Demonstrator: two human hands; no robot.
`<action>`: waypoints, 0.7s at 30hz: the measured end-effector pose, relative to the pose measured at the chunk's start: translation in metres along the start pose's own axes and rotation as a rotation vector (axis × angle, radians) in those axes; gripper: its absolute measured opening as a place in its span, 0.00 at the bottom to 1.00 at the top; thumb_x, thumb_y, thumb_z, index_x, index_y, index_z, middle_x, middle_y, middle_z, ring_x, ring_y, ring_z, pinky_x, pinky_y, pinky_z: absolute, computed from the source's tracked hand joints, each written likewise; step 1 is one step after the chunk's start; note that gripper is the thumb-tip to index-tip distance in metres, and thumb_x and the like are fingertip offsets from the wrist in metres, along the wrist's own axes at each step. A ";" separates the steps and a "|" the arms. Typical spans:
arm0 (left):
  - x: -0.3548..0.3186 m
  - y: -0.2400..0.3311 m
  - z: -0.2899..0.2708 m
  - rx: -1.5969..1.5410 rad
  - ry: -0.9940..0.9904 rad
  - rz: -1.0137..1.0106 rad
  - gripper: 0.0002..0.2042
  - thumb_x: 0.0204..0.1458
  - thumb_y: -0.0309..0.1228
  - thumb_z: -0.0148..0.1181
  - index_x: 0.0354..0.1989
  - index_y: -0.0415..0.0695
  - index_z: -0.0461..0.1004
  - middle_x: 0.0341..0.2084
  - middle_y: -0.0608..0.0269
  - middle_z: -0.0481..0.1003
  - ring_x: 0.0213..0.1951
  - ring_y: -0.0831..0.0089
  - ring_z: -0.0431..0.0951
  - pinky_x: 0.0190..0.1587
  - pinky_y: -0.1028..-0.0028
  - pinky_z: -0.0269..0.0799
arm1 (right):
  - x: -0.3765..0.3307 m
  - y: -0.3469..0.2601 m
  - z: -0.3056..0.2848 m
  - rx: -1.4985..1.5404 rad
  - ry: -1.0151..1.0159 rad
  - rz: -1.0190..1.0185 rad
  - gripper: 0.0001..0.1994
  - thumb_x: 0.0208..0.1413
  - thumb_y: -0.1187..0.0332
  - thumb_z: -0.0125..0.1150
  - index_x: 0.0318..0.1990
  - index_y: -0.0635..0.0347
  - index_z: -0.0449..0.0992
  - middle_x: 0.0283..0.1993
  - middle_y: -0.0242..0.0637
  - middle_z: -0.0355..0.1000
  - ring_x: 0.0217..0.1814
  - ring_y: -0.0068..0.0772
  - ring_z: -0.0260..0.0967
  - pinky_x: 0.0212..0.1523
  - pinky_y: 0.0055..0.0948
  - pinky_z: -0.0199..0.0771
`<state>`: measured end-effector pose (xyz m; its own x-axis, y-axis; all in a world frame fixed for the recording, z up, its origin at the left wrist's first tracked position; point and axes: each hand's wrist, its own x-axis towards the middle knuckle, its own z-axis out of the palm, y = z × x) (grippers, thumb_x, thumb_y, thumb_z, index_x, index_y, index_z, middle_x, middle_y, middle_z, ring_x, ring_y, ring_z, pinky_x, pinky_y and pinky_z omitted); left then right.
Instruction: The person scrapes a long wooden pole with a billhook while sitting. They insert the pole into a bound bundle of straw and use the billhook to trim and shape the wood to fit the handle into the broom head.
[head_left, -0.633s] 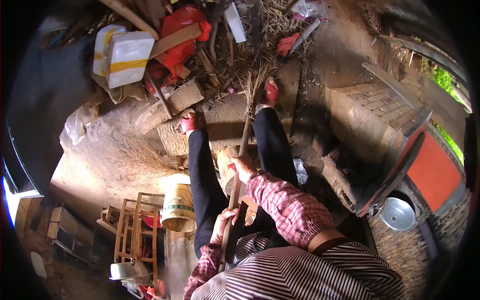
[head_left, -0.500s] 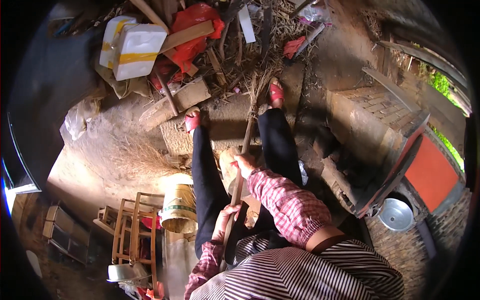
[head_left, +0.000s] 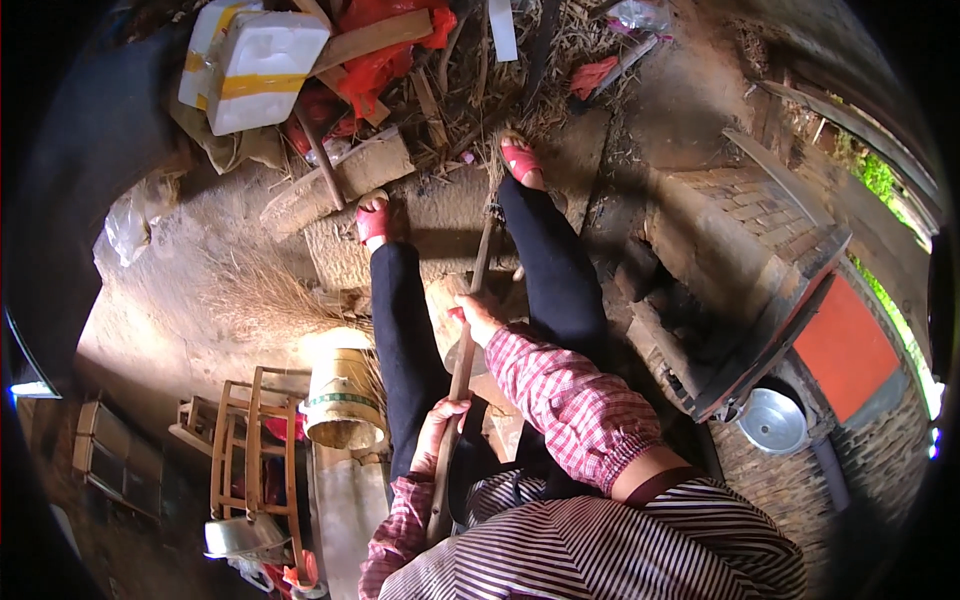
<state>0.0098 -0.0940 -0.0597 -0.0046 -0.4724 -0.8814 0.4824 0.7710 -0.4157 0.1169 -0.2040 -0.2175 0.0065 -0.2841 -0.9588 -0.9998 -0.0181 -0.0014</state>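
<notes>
A broom [head_left: 463, 372] with a long wooden handle slants between my legs, its dry twig end pointing away from me at the litter. My right hand [head_left: 481, 318] is closed around the handle at mid-length, below the knees in view. Lower down, my left hand [head_left: 440, 425] also wraps the handle, close to my body. The twig end lies beside my right foot [head_left: 520, 160] and is partly hidden by that leg. Ahead of it spreads a heap of straw and wood scraps [head_left: 480, 85].
A white foam box [head_left: 265, 70], red plastic bags [head_left: 385, 75] and planks lie at the far left. To the left stand a yellowish bucket [head_left: 345, 400] and a wooden chair frame [head_left: 235, 450]. On the right are a brick stove [head_left: 745, 205] and a metal pot [head_left: 773, 420].
The view has shifted slightly. My right foot has come inward to the left, nearer the broom's twig end. Both hands keep their grip on the handle.
</notes>
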 end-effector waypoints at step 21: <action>-0.003 -0.021 0.152 0.339 0.083 -0.012 0.11 0.40 0.20 0.65 0.32 0.45 0.71 0.25 0.75 0.68 0.27 0.82 0.68 0.35 0.81 0.63 | 0.013 -0.079 -0.086 0.215 -0.475 0.241 0.13 0.52 0.60 0.65 0.25 0.58 0.74 0.20 0.28 0.69 0.17 0.16 0.59 0.20 0.15 0.58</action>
<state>0.1330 -0.1739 -0.0138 -0.0766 -0.4336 -0.8978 0.7456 0.5729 -0.3404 0.1972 -0.2890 -0.2058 -0.1807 0.2071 -0.9615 -0.9533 0.2036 0.2230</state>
